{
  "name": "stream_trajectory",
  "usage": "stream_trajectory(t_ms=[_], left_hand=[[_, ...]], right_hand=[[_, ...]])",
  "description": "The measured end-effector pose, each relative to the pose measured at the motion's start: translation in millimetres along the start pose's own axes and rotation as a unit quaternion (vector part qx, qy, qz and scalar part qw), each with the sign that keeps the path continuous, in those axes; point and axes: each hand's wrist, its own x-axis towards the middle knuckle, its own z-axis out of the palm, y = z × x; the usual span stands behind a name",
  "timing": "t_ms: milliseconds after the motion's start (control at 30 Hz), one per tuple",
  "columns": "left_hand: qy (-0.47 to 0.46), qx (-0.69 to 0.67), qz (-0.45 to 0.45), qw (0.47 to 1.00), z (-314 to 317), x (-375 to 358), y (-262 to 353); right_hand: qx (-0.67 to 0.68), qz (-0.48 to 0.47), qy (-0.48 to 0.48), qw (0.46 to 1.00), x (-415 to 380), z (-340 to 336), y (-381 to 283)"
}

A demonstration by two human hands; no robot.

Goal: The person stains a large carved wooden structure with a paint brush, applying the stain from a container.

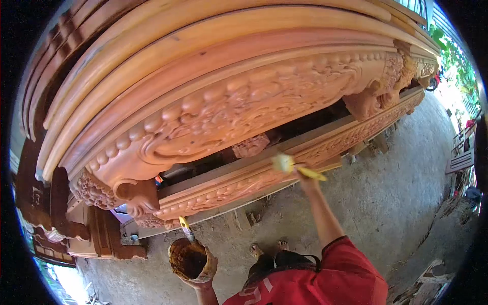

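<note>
My right hand (307,178) is wrapped round a paintbrush (316,175) with a yellow handle. Its pale bristles, blurred, overlap the top of the carved lower rail (244,185) of a large reddish-brown wooden piece. Low in the view, my left hand (209,277) grips a round pot (206,272), its inside coated dark brown. A second yellow-handled brush (185,223) stands in the pot, its handle pointing up. Above the rail runs a carved wooden panel (244,109) with a beaded edge and scrollwork.
Smooth curved wooden boards (203,35) span the top of the view. Dark carved furniture parts (94,231) stand at the left. Small wood blocks (242,220) lie under the rail on the concrete floor (401,168). Scrap wood (432,277) lies at lower right.
</note>
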Motion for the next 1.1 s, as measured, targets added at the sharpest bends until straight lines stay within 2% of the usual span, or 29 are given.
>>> stream_trajectory(t_ms=[33, 67, 133, 200, 233, 300, 367, 400, 433, 467, 500, 533, 567, 600, 633, 700, 733, 800, 833, 900, 967, 1033, 1100], left_hand=[[-0.011, 0.005, -0.003, 1.000, 6.4, -4.8, -3.3], [-0.016, 0.008, -0.005, 1.000, 9.6, -7.1, -7.0], [-0.010, 0.016, -0.015, 1.000, 12.9, -12.1, -12.0], [0.000, 0.023, -0.024, 0.999, 12.9, -15.2, -15.5], [-0.001, 0.026, -0.010, 1.000, 12.1, -13.8, -18.5], [-0.003, 0.032, 0.003, 0.999, 18.1, -14.0, -23.7], [-0.018, 0.045, -0.010, 0.999, 35.1, -16.2, -29.6], [-0.020, 0.047, -0.012, 0.999, 43.3, -20.8, -31.3], [-0.050, 0.067, -0.019, 0.996, 50.9, -23.9, -32.5], [-0.080, 0.088, -0.024, 0.993, 58.4, -27.0, -33.8], [-0.092, 0.091, -0.024, 0.991, 60.6, -28.2, -33.6], [-0.092, 0.088, -0.025, 0.992, 56.5, -26.7, -32.2], [-0.081, 0.081, -0.025, 0.993, 49.3, -25.3, -29.7], [-0.067, 0.073, -0.025, 0.995, 41.1, -21.7, -27.0], [-0.056, 0.068, -0.025, 0.996, 33.1, -19.8, -22.7], [-0.045, 0.061, -0.026, 0.997, 21.8, -13.2, -16.8], [-0.044, 0.059, -0.030, 0.997, 17.0, -10.0, -13.6], [-0.054, 0.055, -0.042, 0.996, 9.9, -5.2, -7.7], [-0.068, 0.058, -0.051, 0.995, 10.1, -5.6, -5.2], [-0.097, 0.055, -0.072, 0.991, 25.4, -7.9, -1.9], [-0.229, 0.049, -0.075, 0.969, 30.9, -4.2, 11.2], [-0.220, 0.063, -0.089, 0.969, 5.9, 5.9, 29.3], [-0.195, 0.056, -0.128, 0.971, -14.7, 12.5, 46.6]], right_hand=[[-0.066, -0.008, 0.067, 0.995, 8.3, -32.9, 23.8], [-0.035, 0.019, 0.130, 0.991, 13.5, -58.6, 15.2], [-0.073, -0.130, 0.219, 0.964, 32.0, -112.5, 11.6], [-0.037, -0.116, 0.305, 0.944, 50.1, -153.7, 13.7], [-0.036, -0.117, 0.307, 0.944, 57.8, -156.1, 9.6], [-0.113, -0.226, 0.316, 0.914, 63.4, -149.0, 0.3], [-0.133, -0.144, 0.294, 0.935, 60.3, -116.6, 7.3], [0.118, -0.070, 0.205, 0.969, 54.2, -97.1, 12.0], [0.361, 0.006, 0.099, 0.927, 42.8, -71.9, 16.0], [0.100, 0.022, 0.159, 0.982, 19.3, -33.0, -13.0], [0.178, 0.095, 0.139, 0.970, 10.7, -10.2, -0.6], [0.258, 0.161, 0.154, 0.940, -5.8, 26.4, -52.5], [0.136, 0.169, 0.083, 0.973, -24.3, 38.1, -40.9], [-0.037, -0.034, -0.031, 0.998, -33.8, 47.2, -2.1], [-0.208, -0.230, -0.143, 0.940, -38.0, 54.6, 30.9], [-0.151, -0.121, -0.251, 0.948, -52.9, 79.1, -1.6], [-0.156, -0.122, -0.244, 0.949, -53.3, 90.3, -6.5], [-0.044, 0.038, -0.212, 0.976, -51.7, 106.2, -12.2], [-0.034, -0.020, -0.174, 0.984, -44.0, 105.6, -15.8], [0.035, 0.092, -0.133, 0.986, -30.5, 93.6, -15.3], [-0.079, -0.068, 0.037, 0.994, -26.3, 85.3, -12.5], [-0.055, -0.101, 0.077, 0.990, -30.5, 73.8, -8.0], [-0.055, -0.090, 0.143, 0.984, -27.4, 66.4, -14.9]])
